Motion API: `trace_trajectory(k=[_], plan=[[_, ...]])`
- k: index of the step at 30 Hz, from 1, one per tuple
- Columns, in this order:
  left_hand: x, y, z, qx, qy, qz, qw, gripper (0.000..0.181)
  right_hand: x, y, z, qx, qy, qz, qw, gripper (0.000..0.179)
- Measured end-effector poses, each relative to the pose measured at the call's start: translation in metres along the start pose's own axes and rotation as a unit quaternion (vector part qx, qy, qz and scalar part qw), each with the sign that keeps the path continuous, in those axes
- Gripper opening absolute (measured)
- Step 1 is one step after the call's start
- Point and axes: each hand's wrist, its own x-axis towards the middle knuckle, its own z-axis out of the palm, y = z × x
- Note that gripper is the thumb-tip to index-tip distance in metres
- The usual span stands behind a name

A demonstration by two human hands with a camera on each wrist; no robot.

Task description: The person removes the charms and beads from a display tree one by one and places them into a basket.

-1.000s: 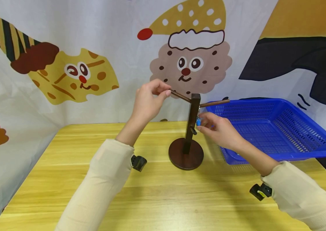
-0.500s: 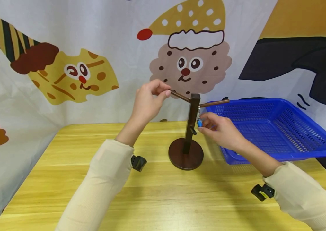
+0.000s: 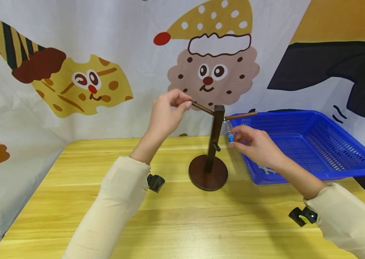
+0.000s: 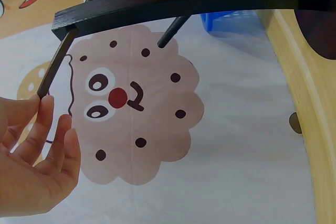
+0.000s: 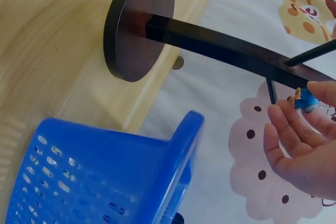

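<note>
A dark wooden stand [image 3: 214, 136] with a round base and several pegs stands upright on the table. My left hand [image 3: 166, 113] pinches the tip of its upper left peg [image 4: 55, 65] between thumb and fingertip. From the upper right peg [image 3: 242, 116], close to the post, a keychain [image 3: 231, 137] hangs by its ring and silvery chain. My right hand [image 3: 258, 145] pinches the small blue figure at the chain's lower end, drawing it a little to the right. In the right wrist view the figure [image 5: 305, 99] shows blue with orange-yellow parts, between thumb and fingers.
To the right of the stand sits a blue perforated plastic basket [image 3: 360, 172], with small clear or silvery items [image 3: 266, 169] in its near left corner. Behind the wooden table [image 3: 182, 223] hangs a white cloth [image 3: 146, 43] printed with cartoon figures.
My right hand has moved slightly right with the blue figure, so the chain now slants out from the post and more of it shows. My left hand has stayed on the peg.
</note>
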Motion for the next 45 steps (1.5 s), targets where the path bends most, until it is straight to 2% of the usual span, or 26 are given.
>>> trace_trajectory(k=[11, 23, 38, 45], plan=[[0.001, -0.001, 0.001, -0.005, -0.004, -0.001, 1.0000, 0.009, -0.004, 0.002, -0.009, -0.013, 0.006, 0.015, 0.9998, 0.029], [0.001, 0.000, 0.000, -0.008, -0.003, 0.002, 1.0000, 0.009, -0.008, 0.006, -0.015, -0.028, 0.020, 0.009, 0.9994, 0.029], [0.001, 0.000, 0.000, -0.003, -0.003, 0.004, 1.0000, 0.008, -0.013, 0.009, -0.028, -0.035, 0.024, 0.040, 0.9983, 0.032], [0.000, 0.000, 0.001, -0.010, -0.003, 0.007, 0.9999, 0.008, -0.018, 0.014, -0.032, -0.050, 0.038, 0.031, 0.9975, 0.031]])
